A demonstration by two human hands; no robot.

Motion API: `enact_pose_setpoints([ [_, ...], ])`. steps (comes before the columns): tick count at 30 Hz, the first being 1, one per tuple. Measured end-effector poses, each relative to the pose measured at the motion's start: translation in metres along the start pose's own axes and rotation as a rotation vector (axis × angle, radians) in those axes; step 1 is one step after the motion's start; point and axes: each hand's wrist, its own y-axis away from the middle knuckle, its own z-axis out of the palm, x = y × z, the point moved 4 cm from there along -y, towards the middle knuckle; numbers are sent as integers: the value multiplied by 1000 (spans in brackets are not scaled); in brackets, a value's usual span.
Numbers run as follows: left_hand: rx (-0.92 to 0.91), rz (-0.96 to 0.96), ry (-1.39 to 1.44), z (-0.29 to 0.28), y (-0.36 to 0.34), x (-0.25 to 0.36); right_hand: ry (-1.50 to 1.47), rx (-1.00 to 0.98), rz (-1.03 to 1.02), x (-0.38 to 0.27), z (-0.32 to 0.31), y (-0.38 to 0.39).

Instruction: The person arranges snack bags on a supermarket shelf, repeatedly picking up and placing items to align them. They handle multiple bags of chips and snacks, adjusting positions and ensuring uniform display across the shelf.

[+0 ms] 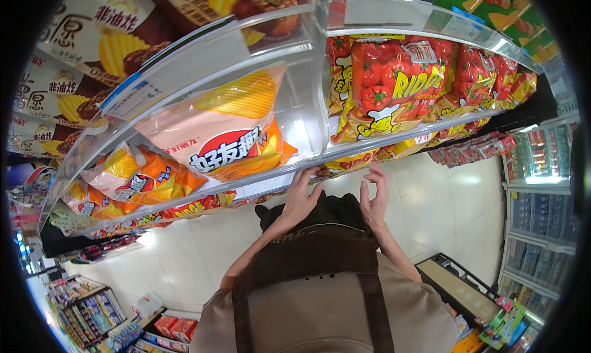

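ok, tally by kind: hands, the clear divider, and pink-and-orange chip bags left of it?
Hands: 2 (left hand, right hand)
Clear divider: 1
Pink-and-orange chip bags: 3 that show (large, smaller-looking, far left); any hidden behind not counted
Total: 6

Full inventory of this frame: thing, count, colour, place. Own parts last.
Large chip bag: one, pink-orange, left shelf compartment
Similar bags: at least two, pink-orange, left of it
Tomato-print bags: several, red-yellow, right compartment
Divider: one, clear, between compartments
Chip-print packs: several, white-brown-yellow, upper left
Floor: one, pale, below
Display cabinets: count unclear, white-framed, right
Straps: two, dark brown, on torso
Left hand: one, bare, by shelf's front edge
Right hand: one, bare, right of left hand
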Motion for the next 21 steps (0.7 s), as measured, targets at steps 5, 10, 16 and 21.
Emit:
enact_pose_setpoints([
  [5, 69, -21, -100, 24, -8, -11, 11, -88, 13, 12, 4, -21],
  [10, 34, 10, -151, 32, -11, -18, -26, -170, 74, 24, 16, -15],
  [16, -13, -109, -44, 17, -8, -25, -21, -199, 11, 6, 24, -17],
  [21, 66, -128, 7, -22, 5, -14, -18, -227, -45, -18, 43, -15],
])
